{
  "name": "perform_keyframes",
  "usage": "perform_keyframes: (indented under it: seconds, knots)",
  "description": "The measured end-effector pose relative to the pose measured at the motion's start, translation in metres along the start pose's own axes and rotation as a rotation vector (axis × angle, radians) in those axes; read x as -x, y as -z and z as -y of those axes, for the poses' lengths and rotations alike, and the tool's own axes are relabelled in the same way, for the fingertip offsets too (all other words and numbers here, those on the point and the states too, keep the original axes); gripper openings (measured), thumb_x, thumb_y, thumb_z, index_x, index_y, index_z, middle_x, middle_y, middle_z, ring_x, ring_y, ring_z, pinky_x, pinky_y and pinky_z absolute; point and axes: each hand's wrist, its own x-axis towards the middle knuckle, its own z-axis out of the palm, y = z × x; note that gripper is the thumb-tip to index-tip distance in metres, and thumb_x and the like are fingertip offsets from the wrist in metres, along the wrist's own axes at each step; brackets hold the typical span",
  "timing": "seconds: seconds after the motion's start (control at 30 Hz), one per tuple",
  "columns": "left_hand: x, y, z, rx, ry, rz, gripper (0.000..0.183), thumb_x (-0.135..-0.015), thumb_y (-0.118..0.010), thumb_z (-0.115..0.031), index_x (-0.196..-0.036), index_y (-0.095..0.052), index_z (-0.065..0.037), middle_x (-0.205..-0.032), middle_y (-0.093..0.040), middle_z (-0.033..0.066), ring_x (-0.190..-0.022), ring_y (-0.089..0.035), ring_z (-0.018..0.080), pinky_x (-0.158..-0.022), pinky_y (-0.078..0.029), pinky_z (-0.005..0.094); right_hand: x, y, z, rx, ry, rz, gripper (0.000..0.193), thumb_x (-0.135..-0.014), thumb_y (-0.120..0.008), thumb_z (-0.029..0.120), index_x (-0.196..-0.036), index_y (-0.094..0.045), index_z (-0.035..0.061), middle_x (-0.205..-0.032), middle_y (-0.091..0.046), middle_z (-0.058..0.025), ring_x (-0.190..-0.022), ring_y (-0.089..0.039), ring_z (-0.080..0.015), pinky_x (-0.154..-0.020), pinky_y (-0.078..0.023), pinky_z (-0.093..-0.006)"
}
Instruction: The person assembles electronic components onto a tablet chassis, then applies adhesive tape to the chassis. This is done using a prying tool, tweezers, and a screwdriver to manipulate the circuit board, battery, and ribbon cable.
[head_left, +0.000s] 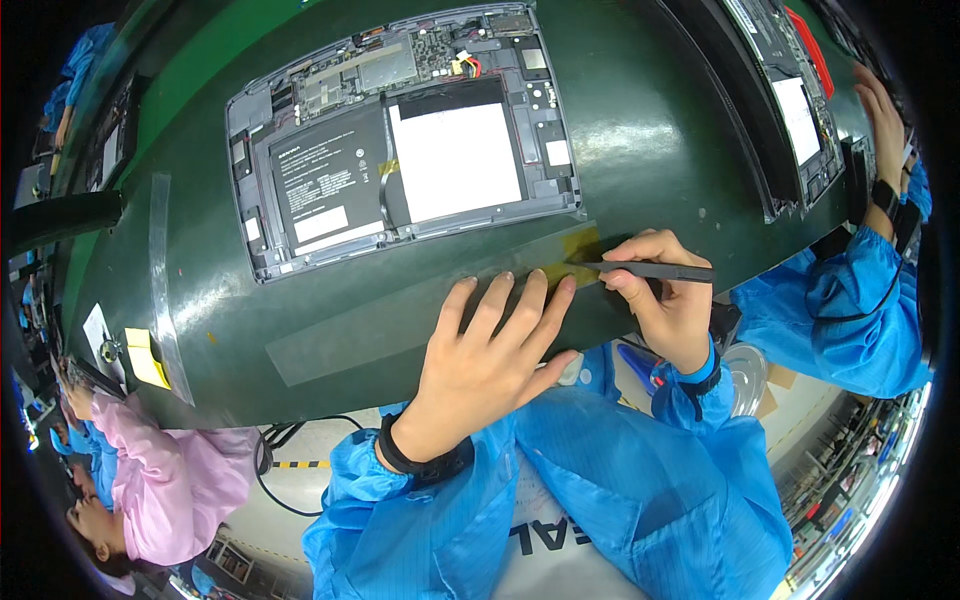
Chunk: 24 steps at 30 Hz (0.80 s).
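Observation:
My left hand [495,345] lies palm down with its fingers spread. Its fingertips rest on the edge of a long clear film strip [370,335] stuck to the green table. Between finger and thumb, my right hand [668,300] grips black tweezers [660,271]. Their tip reaches a piece of amber tape [580,242] at the strip's right end, just beyond my left index finger. Past both hands sits an opened tablet [405,145], with its black battery [335,175], a white sheet [458,160] and a circuit board exposed.
Another clear strip [165,290] runs along the table's left side, beside yellow sticky notes [147,357]. At the right, a black raised rail [735,110] stands before another opened device [795,115]. A co-worker's hand [880,120] is beyond it. Someone in pink [175,480] sits at the left.

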Motion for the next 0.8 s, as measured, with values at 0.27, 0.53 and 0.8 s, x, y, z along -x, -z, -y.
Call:
perform_keyframes:
  seconds: [0.27, 0.53, 0.8]
  knots:
    - [0.0, 0.002, -0.002, 0.002, -0.009, -0.004, 0.06, -0.086, -0.073, -0.051, -0.137, -0.069, -0.02, -0.13, -0.062, 0.006, -0.116, -0.058, 0.0256, -0.105, -0.043, 0.0483, 0.001, 0.001, 0.005, 0.03, 0.071, 0.035, 0.018, -0.09, -0.08, 0.006, -0.106, -0.074, 0.0006, -0.093, -0.074, -0.0099, -0.076, -0.068, -0.0172, -0.069, -0.052, -0.0285]
    - [-0.004, 0.013, 0.002, 0.023, 0.003, 0.01, 0.062, -0.087, -0.073, -0.051, -0.14, -0.066, -0.019, -0.134, -0.061, 0.0061, -0.118, -0.057, 0.0261, -0.106, -0.042, 0.0481, 0.0, 0.01, 0.021, -0.041, 0.309, -0.065, 0.026, -0.087, -0.082, 0.001, -0.108, -0.068, -0.0028, -0.095, -0.073, -0.0147, -0.081, -0.071, -0.0194, -0.07, -0.055, -0.0286]
    - [0.003, 0.094, 0.059, 0.152, -0.001, 0.005, 0.059, -0.083, -0.08, -0.03, -0.137, -0.066, -0.01, -0.133, -0.06, 0.0142, -0.115, -0.058, 0.0342, -0.098, -0.047, 0.0487, -0.146, 0.032, 0.065, -0.36, 0.358, 0.249, 0.023, -0.103, -0.066, 0.011, -0.122, -0.062, -0.0005, -0.118, -0.065, -0.0104, -0.104, -0.065, -0.0157, -0.074, -0.056, -0.0288]
